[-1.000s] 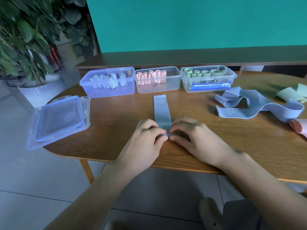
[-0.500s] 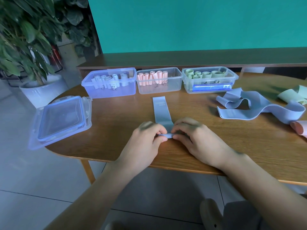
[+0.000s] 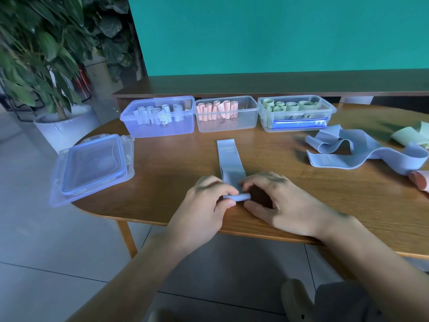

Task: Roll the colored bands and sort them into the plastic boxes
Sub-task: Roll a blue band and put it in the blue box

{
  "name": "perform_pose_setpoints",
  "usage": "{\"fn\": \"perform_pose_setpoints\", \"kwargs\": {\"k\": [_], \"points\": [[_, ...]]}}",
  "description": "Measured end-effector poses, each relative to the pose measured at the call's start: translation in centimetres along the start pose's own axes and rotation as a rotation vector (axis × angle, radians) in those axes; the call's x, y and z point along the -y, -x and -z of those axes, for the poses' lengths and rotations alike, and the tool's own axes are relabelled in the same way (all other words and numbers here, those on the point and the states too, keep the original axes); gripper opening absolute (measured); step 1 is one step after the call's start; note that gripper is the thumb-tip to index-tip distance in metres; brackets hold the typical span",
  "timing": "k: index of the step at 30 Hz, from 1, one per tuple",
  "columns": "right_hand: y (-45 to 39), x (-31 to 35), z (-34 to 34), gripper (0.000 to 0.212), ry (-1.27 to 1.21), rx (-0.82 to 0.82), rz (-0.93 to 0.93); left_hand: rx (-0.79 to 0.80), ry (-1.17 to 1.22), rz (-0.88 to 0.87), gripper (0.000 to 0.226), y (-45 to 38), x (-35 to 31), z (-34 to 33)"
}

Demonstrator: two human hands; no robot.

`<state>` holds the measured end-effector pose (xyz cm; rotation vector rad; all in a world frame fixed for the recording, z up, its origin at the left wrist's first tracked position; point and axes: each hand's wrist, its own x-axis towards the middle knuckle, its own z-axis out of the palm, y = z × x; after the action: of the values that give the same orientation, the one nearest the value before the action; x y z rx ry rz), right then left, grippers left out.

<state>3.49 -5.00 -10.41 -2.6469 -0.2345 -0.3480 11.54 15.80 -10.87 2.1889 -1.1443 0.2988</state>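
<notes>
A light blue band point(image 3: 228, 159) lies flat on the wooden table point(image 3: 162, 177), running away from me. Its near end is wound into a small roll. My left hand point(image 3: 209, 201) pinches the roll's left end and my right hand point(image 3: 276, 201) pinches its right end, fingers curled over it. Behind stand three plastic boxes: the left box point(image 3: 160, 129) holds blue rolls, the middle box point(image 3: 227, 124) pink rolls, the right box point(image 3: 297, 122) green rolls.
Loose blue bands point(image 3: 348, 154) lie tangled at the right, with a green band point(image 3: 408, 135) and a pink band point(image 3: 420, 182) near the right edge. Stacked clear lids point(image 3: 92, 163) overhang the table's left edge. A potted plant point(image 3: 41, 66) stands on the floor at left.
The roll at the band's near end has grown thicker and is now visible between my fingers. The flat part of the band has become shorter. Both hands stay in place.
</notes>
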Motion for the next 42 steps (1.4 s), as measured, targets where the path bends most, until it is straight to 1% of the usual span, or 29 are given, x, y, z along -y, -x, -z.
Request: {"fn": "perform_pose_setpoints", "kwargs": {"k": [3,8,13,15,19,22,23,26,30,36,38,42], "points": [[0.0,0.0,0.0,0.035,-0.007,-0.015,0.002,0.01,-0.01,-0.008,0.014,0.0,-0.1,0.2],[-0.2,-0.3,-0.1,0.027,-0.026,-0.016,0.002,0.035,-0.02,0.017,0.017,-0.2,0.1,0.2],[-0.4,-0.3,0.0,0.016,-0.03,-0.012,0.032,0.02,-0.059,-0.007,0.018,-0.3,0.0,0.0],[-0.4,-0.3,0.0,0.019,-0.032,-0.021,0.033,0.017,-0.044,0.005,0.019,-0.5,0.1,0.0],[-0.5,-0.3,-0.2,0.032,-0.053,-0.064,0.017,0.025,0.003,0.068,0.023,-0.8,0.1,0.4],[-0.7,-0.2,-0.4,0.036,-0.034,-0.081,0.018,0.027,0.01,0.083,0.012,-0.8,0.2,0.6],[-0.7,-0.2,-0.4,0.035,-0.025,-0.084,0.025,0.03,0.0,0.078,0.011,-0.9,0.3,0.5],[-0.6,-0.2,-0.6,0.03,-0.012,-0.121,0.042,0.018,0.006,0.076,0.015,-1.0,0.6,0.3],[-0.6,-0.1,-0.8,0.008,-0.013,-0.16,0.075,0.011,0.006,0.084,0.02,-1.2,0.9,0.1],[-1.0,-0.6,-0.9,0.01,-0.03,-0.165,0.042,-0.005,0.018,0.093,0.025,-1.3,0.9,0.1],[-1.2,-0.6,-1.0,0.008,-0.046,-0.172,0.03,-0.011,0.03,0.068,0.026,-1.3,0.8,0.1],[-1.5,-0.8,-1.0,0.007,-0.056,-0.167,0.043,-0.003,0.0,0.028,0.017,-1.6,0.8,0.2]]}}
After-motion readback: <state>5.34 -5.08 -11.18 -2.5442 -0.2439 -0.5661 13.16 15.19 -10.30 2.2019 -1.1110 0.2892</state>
